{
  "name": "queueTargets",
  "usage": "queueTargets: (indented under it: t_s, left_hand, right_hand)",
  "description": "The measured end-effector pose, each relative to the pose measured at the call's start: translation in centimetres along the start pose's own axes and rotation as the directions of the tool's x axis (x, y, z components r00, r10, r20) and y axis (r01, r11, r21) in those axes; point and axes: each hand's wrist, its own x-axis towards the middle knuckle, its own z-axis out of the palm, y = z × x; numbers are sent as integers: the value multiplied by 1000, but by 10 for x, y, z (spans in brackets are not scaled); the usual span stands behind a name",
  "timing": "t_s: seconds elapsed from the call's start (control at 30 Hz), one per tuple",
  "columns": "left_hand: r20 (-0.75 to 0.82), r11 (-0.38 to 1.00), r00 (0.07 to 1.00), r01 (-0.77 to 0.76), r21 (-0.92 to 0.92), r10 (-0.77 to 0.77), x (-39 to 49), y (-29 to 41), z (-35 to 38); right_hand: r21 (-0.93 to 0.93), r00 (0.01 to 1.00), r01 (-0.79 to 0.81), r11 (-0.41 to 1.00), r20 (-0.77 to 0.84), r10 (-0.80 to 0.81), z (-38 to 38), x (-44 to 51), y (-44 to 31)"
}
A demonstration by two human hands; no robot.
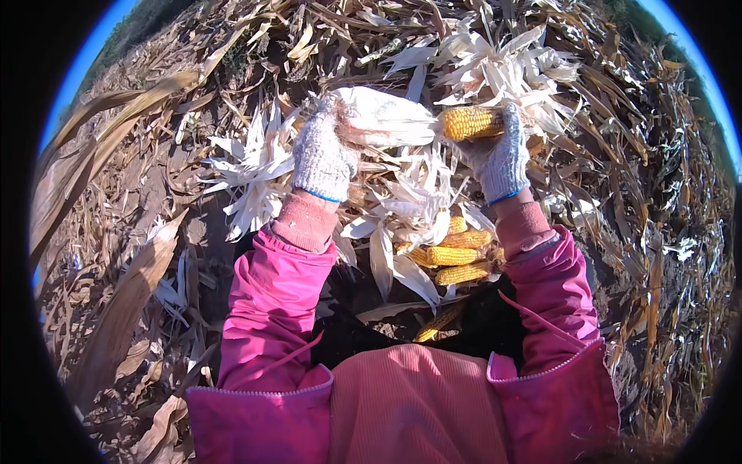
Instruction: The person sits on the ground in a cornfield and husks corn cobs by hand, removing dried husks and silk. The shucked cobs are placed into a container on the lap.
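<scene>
My left hand [326, 152], in a white knit glove, grips the silk end of a corn ear in its pale husk [385, 119]. The husked ear lies sideways between my hands. Level with it, my right hand [503, 152], gloved alike, is closed on a bare yellow corn cob [470, 123], its thumb over the right part. The left end of that cob is beside the right tip of the husked ear; whether they are joined I cannot tell. Below my right hand several bare yellow cobs [455, 256] lie together on the ground, and another cob [439, 326] lies nearer my body.
Peeled white husks [414, 203] lie between my arms, with more husks [255, 165] at the left and a large bunch [510, 66] beyond my right hand. Long dry corn leaves [130, 296] rise at the left. Dry stalks and leaves [655, 232] cover the soil at the right.
</scene>
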Motion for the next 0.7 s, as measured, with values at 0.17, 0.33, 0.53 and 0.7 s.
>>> queueTargets:
  t_s: [0.17, 0.33, 0.53, 0.7]
  left_hand:
    - [-40, 944, 978, -185, 274, 204, 21, 16, -23]
    - [175, 634, 705, -700, 328, 688, -20, 31, 40]
    - [772, -118, 618, -764, 634, 150, -53, -40, 35]
    - [677, 308, 725, -678, 668, 128, -37, -48, 14]
  right_hand:
    - [-95, 982, 143, 985, 135, -130, 3, 4, -19]
    - [-384, 984, 181, 905, 73, -165, 0, -6, -29]
    - [-503, 965, 233, 832, 225, -135, 37, -48, 13]
    - [-703, 913, 280, 653, 405, 44, 46, -60, 8]
